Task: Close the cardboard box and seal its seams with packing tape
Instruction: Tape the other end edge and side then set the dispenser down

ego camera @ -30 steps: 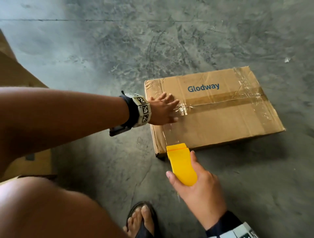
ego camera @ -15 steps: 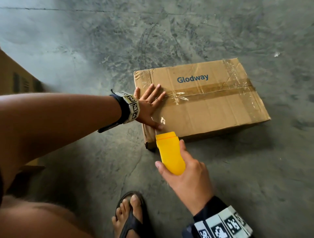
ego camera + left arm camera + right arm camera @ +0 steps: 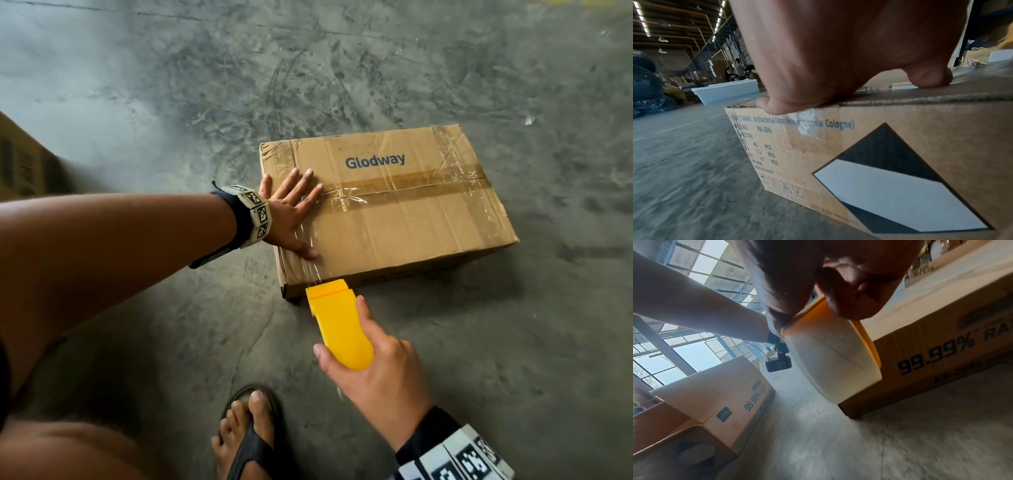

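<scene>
A closed cardboard box [image 3: 394,219] marked "Glodway" lies on the concrete floor, brown tape along its centre seam. A fresh strip of clear tape [image 3: 308,246] runs across its left end, down to the near edge. My left hand [image 3: 291,212] lies flat with spread fingers on that strip; in the left wrist view the palm [image 3: 828,65] presses the box's top edge [image 3: 900,97]. My right hand [image 3: 376,370] grips a yellow tape dispenser [image 3: 339,325] at the box's near-left corner. The right wrist view shows its clear tape roll [image 3: 832,360] against the box side [image 3: 941,353].
A second cardboard box [image 3: 24,161] stands at the left edge, also seen as an open box [image 3: 715,402] in the right wrist view. My sandalled foot [image 3: 250,431] is just below the dispenser. A white tub [image 3: 725,92] and people stand far back in the warehouse.
My left hand went from curled on the centre seam to flat with spread fingers on the left-end tape strip. The dispenser has stayed at the box's near-left corner.
</scene>
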